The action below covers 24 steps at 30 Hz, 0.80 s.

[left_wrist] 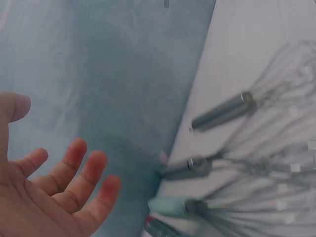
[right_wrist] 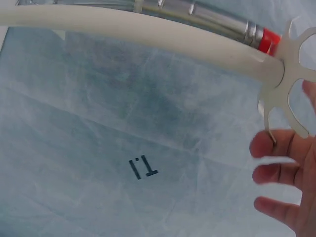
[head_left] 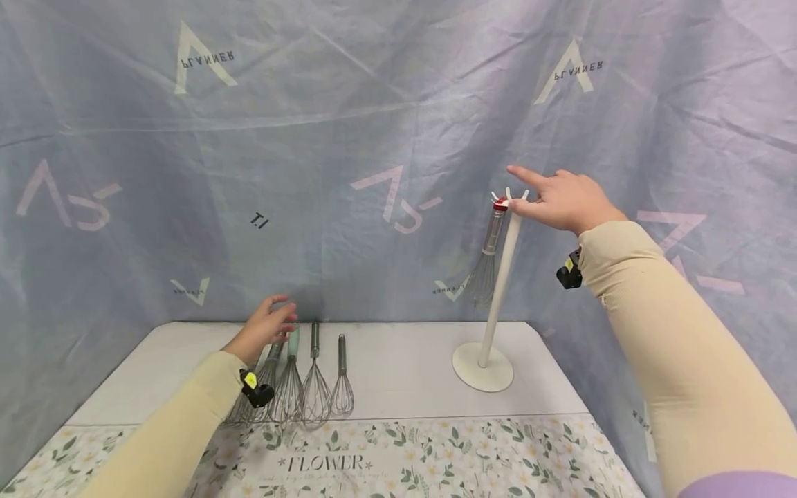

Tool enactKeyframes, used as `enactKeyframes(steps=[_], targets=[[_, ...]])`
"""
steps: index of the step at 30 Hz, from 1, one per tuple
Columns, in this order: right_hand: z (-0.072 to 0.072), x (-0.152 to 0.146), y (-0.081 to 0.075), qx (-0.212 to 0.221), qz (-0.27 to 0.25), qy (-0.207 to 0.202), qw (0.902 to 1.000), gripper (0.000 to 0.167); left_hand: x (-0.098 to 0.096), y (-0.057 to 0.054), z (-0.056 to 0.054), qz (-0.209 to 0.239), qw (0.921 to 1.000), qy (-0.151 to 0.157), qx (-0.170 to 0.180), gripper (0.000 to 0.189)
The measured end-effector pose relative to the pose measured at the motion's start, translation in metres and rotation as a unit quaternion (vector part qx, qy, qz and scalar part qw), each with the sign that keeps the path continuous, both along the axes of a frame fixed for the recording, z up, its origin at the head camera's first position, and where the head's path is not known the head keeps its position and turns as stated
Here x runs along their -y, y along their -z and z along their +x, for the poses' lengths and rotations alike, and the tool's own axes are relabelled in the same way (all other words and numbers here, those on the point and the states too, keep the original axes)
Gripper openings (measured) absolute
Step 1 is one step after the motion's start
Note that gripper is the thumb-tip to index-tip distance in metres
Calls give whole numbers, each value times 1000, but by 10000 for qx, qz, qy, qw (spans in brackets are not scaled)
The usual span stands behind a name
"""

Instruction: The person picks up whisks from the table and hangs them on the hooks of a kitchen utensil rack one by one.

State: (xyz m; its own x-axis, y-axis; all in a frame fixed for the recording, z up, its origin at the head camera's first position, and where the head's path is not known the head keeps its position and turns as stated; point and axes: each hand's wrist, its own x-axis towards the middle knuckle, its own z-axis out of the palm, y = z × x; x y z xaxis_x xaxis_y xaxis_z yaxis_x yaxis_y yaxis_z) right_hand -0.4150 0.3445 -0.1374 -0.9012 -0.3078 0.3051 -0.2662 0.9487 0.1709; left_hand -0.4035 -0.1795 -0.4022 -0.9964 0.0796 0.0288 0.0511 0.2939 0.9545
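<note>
A white stand [head_left: 506,270] with a round base and a ring of hooks [right_wrist: 284,89] rises at the right. From one hook hangs a metal whisk [head_left: 494,232] with a red handle end. My right hand [head_left: 568,200] is at the hooks, index finger extended and thumb beside them; in the right wrist view a finger overlaps a hook tip. My left hand [head_left: 266,325], fingers spread and holding nothing, hovers by the handles of several whisks lying side by side. Among them are a teal-handled whisk [left_wrist: 173,207] and a small grey-handled whisk [head_left: 342,356].
The whisks lie at the left of the white table [head_left: 405,373], their wires towards a floral mat [head_left: 473,449] printed with FLOWER. A grey-blue cloth [head_left: 324,159] with printed letters hangs behind and around the table.
</note>
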Motion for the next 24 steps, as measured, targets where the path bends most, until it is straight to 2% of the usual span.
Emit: enactKeyframes(steps=[3, 6, 12, 16, 24], targets=[[-1, 6, -1, -136, 253, 147, 9995, 82, 11, 9, 1, 40, 10000, -85, 25, 73], [-3, 8, -1, -186, 296, 246, 9991, 86, 21, 17, 2, 111, 9999, -125, 9, 73], [-5, 9, 0, -228, 210, 320, 9990, 92, 34, 30, 1, 257, 9995, -195, -55, 75], [-5, 9, 1, -215, 144, 340, 9991, 95, 42, 38, -1, 185, 9993, -338, -6, 76], [-4, 8, 5, -283, -75, 286, 9992, 94, 55, 54, -4, 355, 9976, -587, 123, 75]])
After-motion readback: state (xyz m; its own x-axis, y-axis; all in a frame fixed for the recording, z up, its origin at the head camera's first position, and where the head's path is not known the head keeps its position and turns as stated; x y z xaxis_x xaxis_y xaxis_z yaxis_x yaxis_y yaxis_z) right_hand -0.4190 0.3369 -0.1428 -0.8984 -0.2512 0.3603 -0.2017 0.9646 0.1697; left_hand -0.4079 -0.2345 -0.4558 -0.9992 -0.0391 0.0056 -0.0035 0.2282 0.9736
